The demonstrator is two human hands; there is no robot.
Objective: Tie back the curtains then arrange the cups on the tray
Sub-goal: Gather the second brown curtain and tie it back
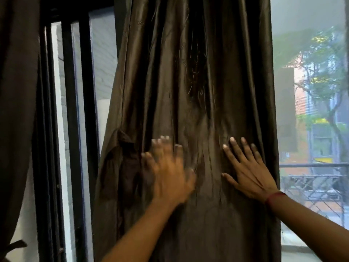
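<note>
Brown curtain (188, 91) is hanging gathered mid-window, between black frame (83, 91) and bare glass. Both hands are lying flat against it, fingers spread: left hand (170, 174) blurred, right hand (249, 171) sharp.

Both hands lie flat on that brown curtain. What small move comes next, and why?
Probably curl the left hand and right hand to gather the curtain into a bunch. Both rest open on the cloth, which hangs spread wide, so nothing is gripped for tying.
</note>
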